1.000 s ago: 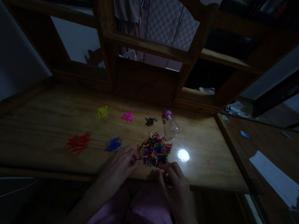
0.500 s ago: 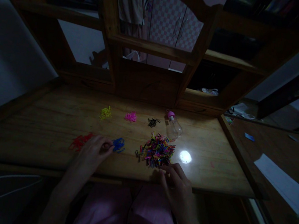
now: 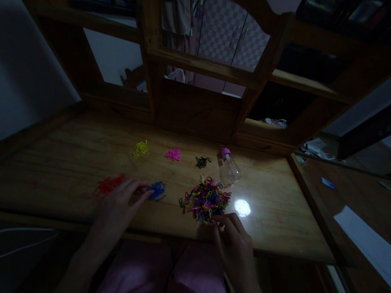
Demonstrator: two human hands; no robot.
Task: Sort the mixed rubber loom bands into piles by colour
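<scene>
"Hands first: how does the left one stand?"

"The left hand (image 3: 121,202) is over the brown wooden tabletop (image 3: 84,150), its thumb and fingertips drawn close together at the left edge of a small heap of thin blue loop-like pieces (image 3: 157,191). It's too dim for me to tell whether one is pinched."

"And the right?"

"The right hand (image 3: 236,236) is at the near right edge of a larger heap of multicoloured pieces (image 3: 207,199), fingers bent, thumb near the forefinger. Whether it grips anything, I can't tell."

"What lies around them?"

"A heap of thin red pieces (image 3: 107,185) is to the left of the blue one, partly covered by the left hand. Farther back, from left to right, come a yellow heap (image 3: 141,149), a bright pink heap (image 3: 174,154) and a small black heap (image 3: 202,162)."

"Beside the black?"

"A clear, bulb-shaped bottle (image 3: 230,172) with a pink cap lies to its right, just behind the multicoloured pieces."

"And beyond?"

"A brown wooden shelf unit (image 3: 207,65) rises at the back; white paper (image 3: 371,245) lies on another brown surface, far right."
</scene>
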